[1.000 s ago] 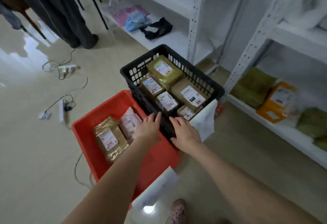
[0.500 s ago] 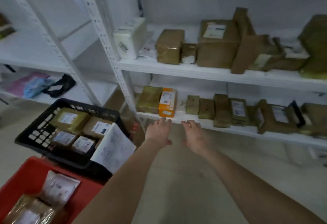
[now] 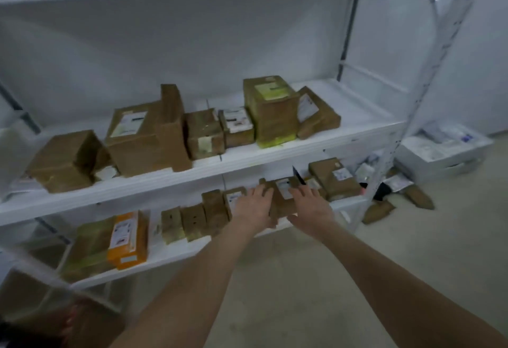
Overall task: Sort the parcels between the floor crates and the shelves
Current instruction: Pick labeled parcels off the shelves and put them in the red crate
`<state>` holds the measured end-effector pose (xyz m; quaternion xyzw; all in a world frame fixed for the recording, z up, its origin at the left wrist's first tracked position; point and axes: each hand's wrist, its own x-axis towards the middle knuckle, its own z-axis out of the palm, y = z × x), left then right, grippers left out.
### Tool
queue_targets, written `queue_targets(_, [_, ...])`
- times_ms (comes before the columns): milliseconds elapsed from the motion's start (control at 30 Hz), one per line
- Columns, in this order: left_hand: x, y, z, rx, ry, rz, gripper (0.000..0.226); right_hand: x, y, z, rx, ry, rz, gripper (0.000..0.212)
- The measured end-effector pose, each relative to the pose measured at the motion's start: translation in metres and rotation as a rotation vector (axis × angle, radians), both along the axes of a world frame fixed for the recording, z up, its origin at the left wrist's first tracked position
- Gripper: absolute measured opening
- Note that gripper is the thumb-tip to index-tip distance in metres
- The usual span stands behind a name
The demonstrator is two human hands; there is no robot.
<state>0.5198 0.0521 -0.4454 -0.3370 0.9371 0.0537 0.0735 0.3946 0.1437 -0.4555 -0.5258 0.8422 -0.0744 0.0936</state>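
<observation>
Head view, left hand (image 3: 254, 208), right hand (image 3: 312, 208) at labelled parcel (image 3: 281, 202), print blurred

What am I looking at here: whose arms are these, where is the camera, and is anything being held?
No machine here: a person wears a camera on the head, so you see their own arms from above. The left hand and right hand, fingers spread, flank a brown labelled parcel on the lower shelf; neither clearly grips it yet. An orange parcel sits further left there, and more brown parcels line the upper shelf.
</observation>
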Motion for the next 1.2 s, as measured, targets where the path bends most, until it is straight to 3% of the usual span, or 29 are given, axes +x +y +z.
queue_targets(167, [-0.096,-0.017,0.013,-0.05,0.089,-0.127,0.077,-0.084,-0.003,0.008,-0.026,0.055,-0.107,0.055])
queue_targets(333, [-0.184,-0.056,0.025,-0.059,0.165,-0.218,0.083,-0.164,-0.037,0.024,-0.042,0.091,-0.196,0.051])
queue_targets(533, [-0.271,-0.097,0.035,-0.012,0.333,-0.19,0.071,-0.242,-0.083,0.043,-0.074,0.053,-0.266,0.067])
queue_targets(700, [-0.315,-0.116,0.028,0.027,0.417,-0.084,0.082,-0.283,-0.117,0.043,-0.1,0.014,-0.311,0.066])
queue_targets(900, [-0.356,-0.142,0.021,0.164,0.267,0.124,0.085,-0.324,-0.175,0.045,-0.169,-0.349,-0.341,0.049])
queue_targets(1100, [-0.402,-0.143,0.02,0.269,0.298,0.157,0.076,-0.39,-0.18,0.037,-0.238,-0.471,-0.32,0.04])
queue_targets(1200, [-0.429,-0.13,0.022,0.406,0.415,0.202,0.066,-0.43,-0.168,0.039,-0.225,-0.468,-0.31,0.043])
